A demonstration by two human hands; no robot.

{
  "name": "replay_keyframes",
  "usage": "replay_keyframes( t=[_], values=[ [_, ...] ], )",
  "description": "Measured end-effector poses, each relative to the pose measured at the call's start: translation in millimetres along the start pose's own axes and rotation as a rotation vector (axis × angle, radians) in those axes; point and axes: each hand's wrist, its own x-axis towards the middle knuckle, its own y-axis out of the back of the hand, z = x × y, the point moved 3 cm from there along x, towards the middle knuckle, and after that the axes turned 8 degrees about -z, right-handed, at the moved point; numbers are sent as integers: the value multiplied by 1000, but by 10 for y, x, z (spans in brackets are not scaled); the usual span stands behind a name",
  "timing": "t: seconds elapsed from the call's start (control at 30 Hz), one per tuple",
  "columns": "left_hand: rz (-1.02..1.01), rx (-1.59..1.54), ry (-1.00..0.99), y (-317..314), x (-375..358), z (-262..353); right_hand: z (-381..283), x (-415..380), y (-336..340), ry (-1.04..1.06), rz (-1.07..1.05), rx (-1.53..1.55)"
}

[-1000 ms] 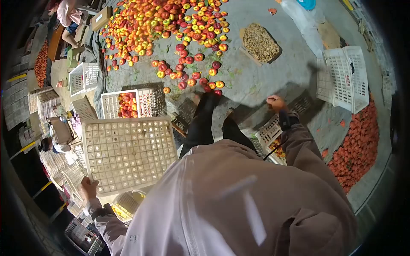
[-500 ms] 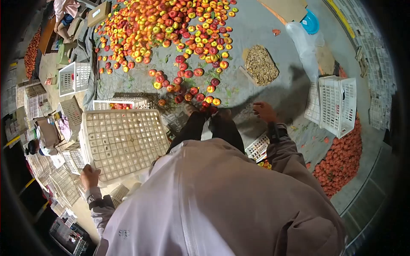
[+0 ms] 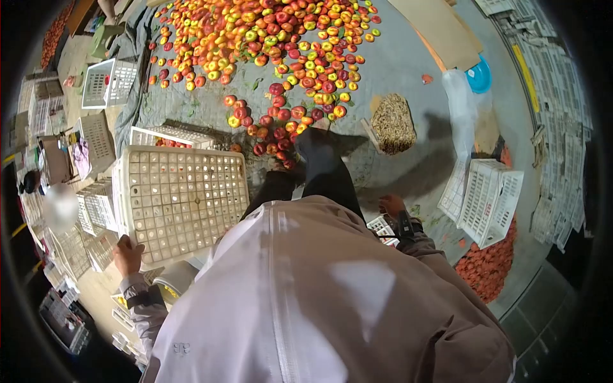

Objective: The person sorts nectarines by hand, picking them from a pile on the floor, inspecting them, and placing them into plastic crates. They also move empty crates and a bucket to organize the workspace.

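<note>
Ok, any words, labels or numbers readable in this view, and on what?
None can be read.
Small emblem low on the pale jacket: too small to make out.
Crate gripped by the left hand: no label visible.
White basket: no print visible.

Crate [image 3: 185,204] in left hand [image 3: 128,255]: cream moulded plastic, perforated grid base, matt, slightly scuffed. Other crates [image 3: 488,201] at right: white plastic lattice, same matt finish. Floor [image 3: 408,64]: grey concrete, rough, stained, bits of leaf on it. Fruit [image 3: 268,32] spread on floor: smooth skins, red/yellow/green, slight sheen. Jacket [image 3: 332,300]: pale woven cloth, matt, smooth, light creasing. Trousers [image 3: 322,172]: dark cloth, matt. Cardboard sheet [image 3: 440,29]: brown, flat, dull. Blue lid [image 3: 479,76]: plastic, glossy-ish. Bag [image 3: 460,102] beside it: thin translucent plastic film. Right hand [image 3: 391,205] bare, dark strap on wrist, material unclear.
</note>
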Motion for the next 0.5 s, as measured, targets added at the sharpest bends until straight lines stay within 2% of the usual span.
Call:
replay_keyframes(
  t=[0.07,0.17,0.37,0.5],
  values=[
    [-29,9,59,14,-40,188,-287,-100,143,-72,33,-15],
    [-83,17,151,5,-80,261,-634,-11,411,-31,-12,-152],
    [-70,57,250,184,-216,463,-1172,659,1279,63,-115,-200],
    [-103,18,368,336,-312,596,-1679,920,1940,28,-154,-142]
  ],
)
